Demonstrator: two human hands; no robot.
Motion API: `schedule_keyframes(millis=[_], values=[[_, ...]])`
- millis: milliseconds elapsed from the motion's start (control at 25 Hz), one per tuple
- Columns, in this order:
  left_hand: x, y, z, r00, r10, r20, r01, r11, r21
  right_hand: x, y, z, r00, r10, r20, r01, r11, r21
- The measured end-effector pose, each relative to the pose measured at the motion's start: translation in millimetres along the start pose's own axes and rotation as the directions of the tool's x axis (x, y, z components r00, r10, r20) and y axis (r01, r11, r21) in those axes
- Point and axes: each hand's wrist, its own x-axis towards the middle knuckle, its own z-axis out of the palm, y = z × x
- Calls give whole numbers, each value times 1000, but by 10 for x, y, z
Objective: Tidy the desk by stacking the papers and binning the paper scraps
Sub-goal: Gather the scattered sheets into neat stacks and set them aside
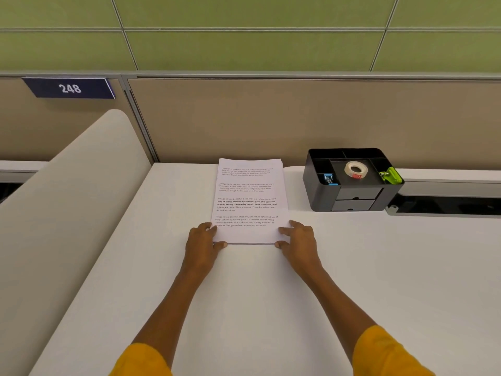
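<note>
A neat stack of printed papers (pixel 249 196) lies flat on the white desk (pixel 271 294), its far edge close to the beige partition. My left hand (pixel 202 241) grips the stack's near left corner, fingers on top and thumb at the front edge. My right hand (pixel 299 240) holds the near right corner the same way. No paper scraps or bin are in view.
A black desk organiser (pixel 352 180) stands right of the papers, holding a tape roll (pixel 356 169), a blue stapler (pixel 329 179) and a green clip (pixel 391 176). A curved white divider (pixel 67 199) rises on the left. A cable slot (pixel 444 206) opens at the right rear.
</note>
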Motion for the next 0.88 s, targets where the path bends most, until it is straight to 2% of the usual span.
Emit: schedule_keyframes(millis=[400, 680, 880], values=[[3, 53, 59, 999, 7, -35, -4, 998, 67, -21, 11, 59, 995, -94, -41, 87, 986, -140], [-73, 39, 75, 999, 32, -41, -27, 994, 110, -55, 32, 21, 995, -89, -39, 87, 994, -68], [-322, 97, 47, 997, 70, -23, -67, 989, 132, -249, 91, -118, 993, -117, 30, 117, 993, -11]])
